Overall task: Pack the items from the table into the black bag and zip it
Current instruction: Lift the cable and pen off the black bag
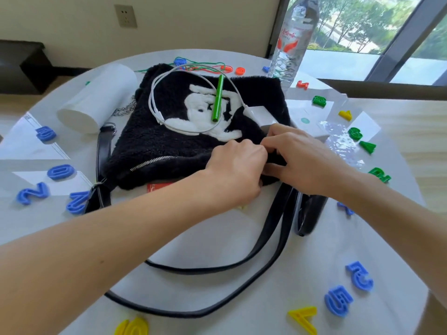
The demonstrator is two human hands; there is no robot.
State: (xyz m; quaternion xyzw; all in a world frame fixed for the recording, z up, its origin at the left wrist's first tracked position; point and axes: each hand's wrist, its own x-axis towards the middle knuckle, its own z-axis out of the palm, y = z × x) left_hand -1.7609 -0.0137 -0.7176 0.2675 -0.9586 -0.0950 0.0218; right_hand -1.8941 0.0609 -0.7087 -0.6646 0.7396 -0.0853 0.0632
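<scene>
Looks like the opening step. Pinching black bag [157, 141] at zip [150, 163] end with left hand [235, 165] and right hand [302, 158], fingers curled. Not yet packed: pen [217, 97], cable [154, 100], charger [258, 113] atop. Next: run zip open, clear top.

- black fleece bag [154, 146] — matt cloth with a deep, fuzzy pile; its white plush patch [205, 122] looks equally woolly
- silver zip teeth [150, 163] and silver link chain [125, 108]: shiny metal
- black shoulder strap [287, 204]: smooth, leather-like, slightly glossy
- green plastic pen [217, 100] and white charger block [260, 112]: glossy
- white charging cable [153, 102]: smooth
- clear water bottle [294, 44]: ribbed transparent plastic
- white round desk [254, 317] — smooth, matt
- blue plastic letters [60, 171]: faint sheen
</scene>
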